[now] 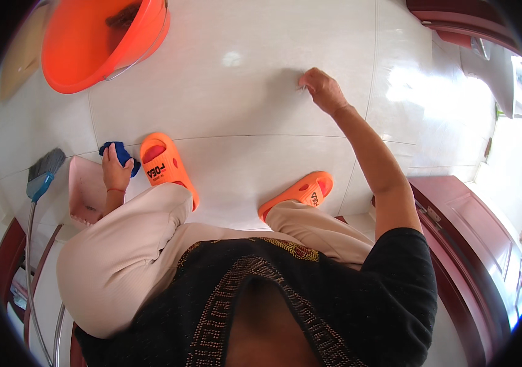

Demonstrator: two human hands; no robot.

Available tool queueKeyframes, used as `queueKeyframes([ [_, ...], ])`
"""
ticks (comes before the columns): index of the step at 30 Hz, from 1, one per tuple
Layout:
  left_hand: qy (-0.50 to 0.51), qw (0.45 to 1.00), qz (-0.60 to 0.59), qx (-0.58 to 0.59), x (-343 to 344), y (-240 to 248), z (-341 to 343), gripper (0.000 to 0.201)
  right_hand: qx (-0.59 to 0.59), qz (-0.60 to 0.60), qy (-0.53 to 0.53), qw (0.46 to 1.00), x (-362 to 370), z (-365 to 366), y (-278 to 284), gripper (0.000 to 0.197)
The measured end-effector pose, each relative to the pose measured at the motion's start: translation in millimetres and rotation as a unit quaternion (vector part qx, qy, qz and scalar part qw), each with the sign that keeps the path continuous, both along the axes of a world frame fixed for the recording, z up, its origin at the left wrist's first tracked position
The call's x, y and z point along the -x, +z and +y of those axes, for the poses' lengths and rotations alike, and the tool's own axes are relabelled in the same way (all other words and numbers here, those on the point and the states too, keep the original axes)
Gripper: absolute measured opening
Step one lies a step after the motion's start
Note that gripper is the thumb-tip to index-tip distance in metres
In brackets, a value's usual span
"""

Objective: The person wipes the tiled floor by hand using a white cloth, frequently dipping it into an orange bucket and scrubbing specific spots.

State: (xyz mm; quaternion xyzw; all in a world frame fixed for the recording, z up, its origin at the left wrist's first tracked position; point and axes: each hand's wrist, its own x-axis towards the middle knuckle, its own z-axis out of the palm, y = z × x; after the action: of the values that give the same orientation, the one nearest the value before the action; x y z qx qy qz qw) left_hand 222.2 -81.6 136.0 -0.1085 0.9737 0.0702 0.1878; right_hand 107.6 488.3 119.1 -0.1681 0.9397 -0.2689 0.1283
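My left hand (116, 172) is down beside my left foot, its fingers curled over a crumpled dark blue cloth (131, 153) on the floor. The cloth lies between the hand and an orange slipper (164, 164). Reaching forward and right, my right hand (323, 89) hangs low over the pale tiles, with its shadow falling to the left. Its fingers are pinched together. Something small and whitish shows at the fingertips, too small to name. Next to my left wrist stands a pale pink dustpan (83, 194), partly covered by my arm and knee.
A large orange bucket (83, 76) with a wire handle stands at the far left, a dark brown thing (123, 16) inside it. A broom (42, 180) leans at the left. Dark red door frames (451, 257) border the right. The tiled floor (230, 98) reflects light from the right.
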Motion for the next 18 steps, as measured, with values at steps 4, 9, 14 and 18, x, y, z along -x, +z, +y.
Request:
queueKeyframes([
  [4, -0.01, 0.999, 0.037, 0.003, -5.8, 1.0, 0.4, 0.072, 0.081, -0.064, -0.043, 0.994, -9.1, 9.8, 1.3, 0.021],
  [9, -0.017, 0.996, 0.082, -0.002, -10.5, -5.7, -5.7, 0.068, 0.072, 0.031, -0.305, 0.949, 69.1, -1.4, -7.1, 0.015],
  [14, -0.036, 0.995, 0.09, -0.022, -6.0, -12.6, -1.1, 0.063, 0.02, 0.12, -0.249, 0.961, 125.2, -22.2, -32.5, 0.013],
  [18, -0.023, 0.996, 0.091, -0.006, -10.4, -4.5, -7.2, 0.061, 0.023, 0.029, -0.106, 0.994, 104.4, -52.1, -17.0, 0.015],
])
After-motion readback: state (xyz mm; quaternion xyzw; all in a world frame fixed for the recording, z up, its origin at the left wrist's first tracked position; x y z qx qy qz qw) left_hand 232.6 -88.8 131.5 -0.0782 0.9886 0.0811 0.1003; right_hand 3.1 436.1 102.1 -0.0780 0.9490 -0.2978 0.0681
